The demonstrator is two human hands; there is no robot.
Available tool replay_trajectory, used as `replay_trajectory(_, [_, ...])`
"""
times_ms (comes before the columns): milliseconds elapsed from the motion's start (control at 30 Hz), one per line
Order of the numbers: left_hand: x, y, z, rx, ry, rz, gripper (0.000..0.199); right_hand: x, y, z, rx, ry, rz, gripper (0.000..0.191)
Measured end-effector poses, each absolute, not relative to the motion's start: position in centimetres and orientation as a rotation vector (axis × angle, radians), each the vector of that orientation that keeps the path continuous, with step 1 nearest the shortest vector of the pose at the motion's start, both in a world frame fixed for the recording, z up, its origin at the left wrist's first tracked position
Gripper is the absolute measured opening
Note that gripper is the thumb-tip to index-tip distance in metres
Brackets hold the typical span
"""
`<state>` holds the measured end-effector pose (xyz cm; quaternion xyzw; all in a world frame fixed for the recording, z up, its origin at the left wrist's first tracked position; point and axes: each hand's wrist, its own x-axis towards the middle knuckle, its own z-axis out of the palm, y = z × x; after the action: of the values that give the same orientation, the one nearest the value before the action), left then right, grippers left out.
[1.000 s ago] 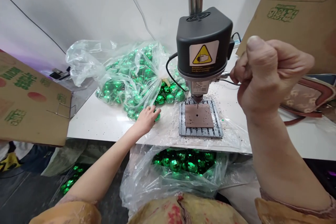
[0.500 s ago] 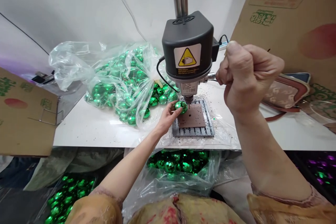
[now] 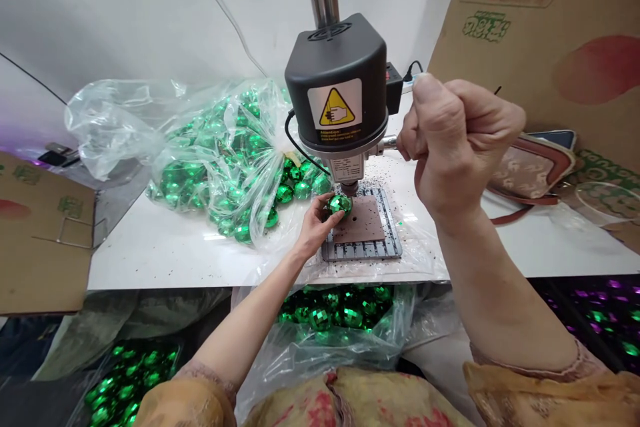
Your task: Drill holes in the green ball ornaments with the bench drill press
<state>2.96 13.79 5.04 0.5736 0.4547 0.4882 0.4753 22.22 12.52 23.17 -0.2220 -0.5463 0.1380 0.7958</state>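
Observation:
A shiny green faceted ball (image 3: 341, 205) is pinched between the thumb and fingers of my left hand (image 3: 314, 228). It sits just below and left of the chuck (image 3: 349, 189) of a black drill press (image 3: 336, 73) with a yellow warning label. My right hand (image 3: 457, 140) is closed in a fist around the machine's metal lever (image 3: 389, 143), whose grip is hidden inside the fingers. Under the ball lies a brown board (image 3: 367, 228) with a small dark hole, on the slotted metal base (image 3: 393, 240). Whether the drill bit touches the ball cannot be made out.
A clear plastic bag (image 3: 117, 120) of green balls lies left of the machine. More green balls (image 3: 320, 317) fill a plastic-lined container below the table edge. Dark shavings dot the white table (image 3: 165, 260). Cardboard boxes (image 3: 500, 80) flank both sides; a pouch (image 3: 533, 163) lies at right.
The view has turned slightly, so the machine and table appear further left. My left hand still holds the green ball near the chuck, and my right hand stays on the lever.

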Motion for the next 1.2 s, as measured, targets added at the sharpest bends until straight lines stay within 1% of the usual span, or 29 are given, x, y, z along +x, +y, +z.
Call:
replay_trajectory(167, [2.6,13.3,4.9,1.418,1.066,1.301,0.063,22.2,12.5,23.1,-0.504,-1.182,0.277,0.052])
replay_trajectory(267, [2.6,12.9,5.1,1.428,1.054,1.305,0.061,22.1,12.4,23.1,-0.514,-1.183,0.271,0.051])
replay_trajectory(600, [3.3,13.0,5.4,1.549,1.111,1.293,0.042,22.0,12.3,23.3,-0.462,-1.171,0.302,0.048])
replay_trajectory(633, [3.5,13.1,5.2,1.534,1.102,1.289,0.043,22.0,12.3,23.2,-0.462,-1.173,0.296,0.048])
replay_trajectory(767, [4.0,13.5,4.3,1.440,1.049,1.252,0.062,22.1,12.4,23.1,-0.487,-1.172,0.294,0.051])
replay_trajectory(800, [4.1,13.6,4.1,1.436,1.040,1.244,0.064,22.1,12.4,23.0,-0.496,-1.170,0.298,0.051])
replay_trajectory(1033, [4.2,14.1,3.6,1.534,1.007,1.211,0.062,22.2,12.6,22.9,-0.500,-1.163,0.303,0.052])
replay_trajectory(1200, [4.0,13.9,3.7,1.706,1.010,1.197,0.054,22.2,12.5,22.8,-0.515,-1.167,0.300,0.052])
